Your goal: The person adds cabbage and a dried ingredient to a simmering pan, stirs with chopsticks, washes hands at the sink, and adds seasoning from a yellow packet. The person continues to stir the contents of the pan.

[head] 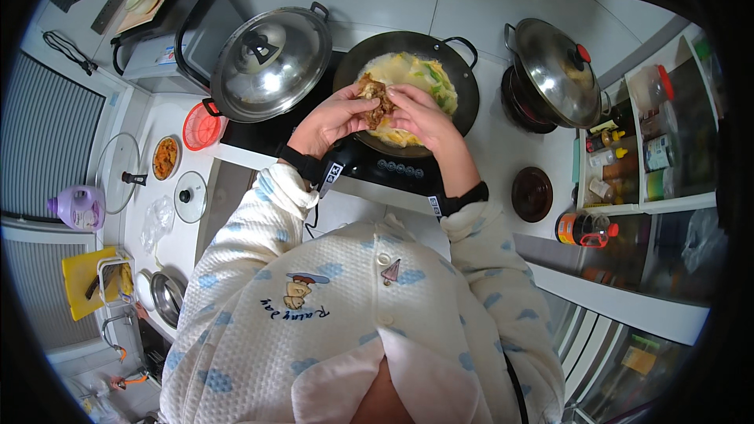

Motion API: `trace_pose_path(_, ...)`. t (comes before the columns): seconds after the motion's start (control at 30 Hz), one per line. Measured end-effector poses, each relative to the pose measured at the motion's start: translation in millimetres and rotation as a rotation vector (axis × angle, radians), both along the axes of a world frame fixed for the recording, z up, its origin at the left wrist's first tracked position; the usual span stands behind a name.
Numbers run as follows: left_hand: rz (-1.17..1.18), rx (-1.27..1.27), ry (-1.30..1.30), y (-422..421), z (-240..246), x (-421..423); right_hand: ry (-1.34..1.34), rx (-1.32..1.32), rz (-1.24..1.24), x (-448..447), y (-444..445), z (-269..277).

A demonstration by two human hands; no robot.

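Observation:
A brown, crumbly chunk of food (376, 103), perhaps cooked meat, is held between both hands above a dark wok. My left hand (337, 116) grips its left side, thumb on top. On its right side, the fingertips of my right hand (421, 113) pinch it. Beneath them the two-handled wok (465, 91) sits on a black cooktop (365, 174). Inside are pale yellow broth or egg and green pieces (436, 78), partly hidden by my hands.
Left of the wok lies a large lidded pan (271, 65), near a red plastic basket (202, 126) and a dish of orange food (165, 158). A lidded pot (556, 73) stands right, with a brown round lid (532, 194) and a sauce bottle (586, 229) nearer me.

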State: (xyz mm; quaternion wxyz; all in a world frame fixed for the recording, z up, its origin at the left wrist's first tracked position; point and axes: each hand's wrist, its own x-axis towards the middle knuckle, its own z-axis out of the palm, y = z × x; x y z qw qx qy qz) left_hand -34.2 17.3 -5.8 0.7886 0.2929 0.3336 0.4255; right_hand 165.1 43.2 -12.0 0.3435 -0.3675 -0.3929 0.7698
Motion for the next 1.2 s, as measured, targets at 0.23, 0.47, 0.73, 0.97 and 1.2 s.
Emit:
trace_pose_path(0.23, -0.006, -0.090, -0.135, 17, -19, -2, 0.195, -0.077, 0.021, 14, 22, -33)
trace_pose_path(0.47, 0.093, -0.148, -0.151, 29, -31, -7, 0.107, -0.109, -0.122, 31, 32, -39)
trace_pose_path(0.73, 0.152, -0.141, 0.091, 36, -27, 8, -0.477, 0.912, -0.559, 31, 25, -7)
trace_pose_path(0.97, 0.196, -0.153, -0.004, 31, -22, 30, -0.254, 0.320, -0.284, 0, -1, -29)
trace_pose_path(1.2, 0.207, -0.071, 0.181, 14, -13, 39, -0.186, 0.369, -0.390, 3, -5, -28)
